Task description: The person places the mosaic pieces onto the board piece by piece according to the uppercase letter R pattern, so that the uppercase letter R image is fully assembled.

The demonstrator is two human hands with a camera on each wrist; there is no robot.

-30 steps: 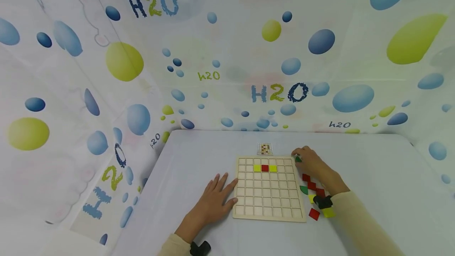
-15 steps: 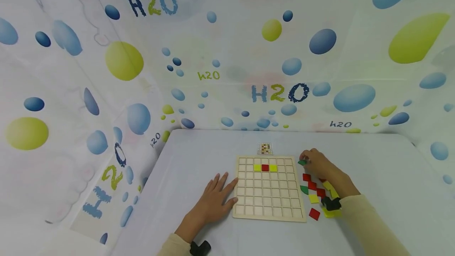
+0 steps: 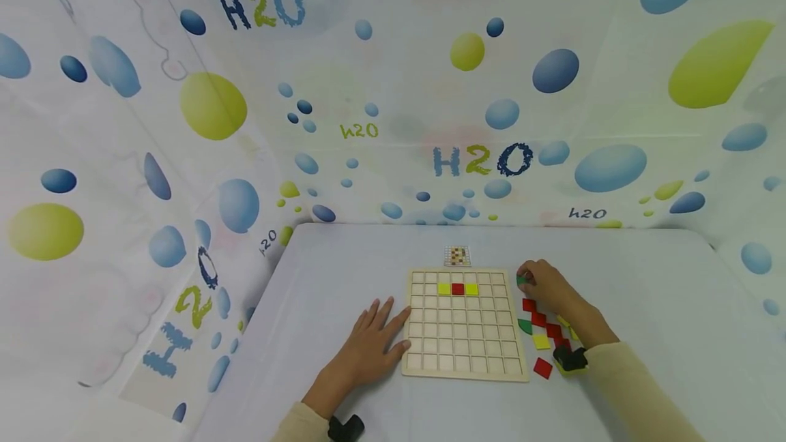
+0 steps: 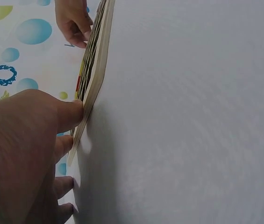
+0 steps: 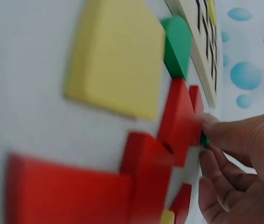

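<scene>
Card (image 3: 457, 256) lies beyond board (image 3: 464, 325); right wrist camera (image 3: 570, 359) partly hides tiles (image 3: 561, 343).

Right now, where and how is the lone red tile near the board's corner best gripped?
Probably by opposite edges of the red tile, from above on the near side: it lies flat, apart from the yellow tile beyond it. The right hand holds a green piece, best set down first.
</scene>
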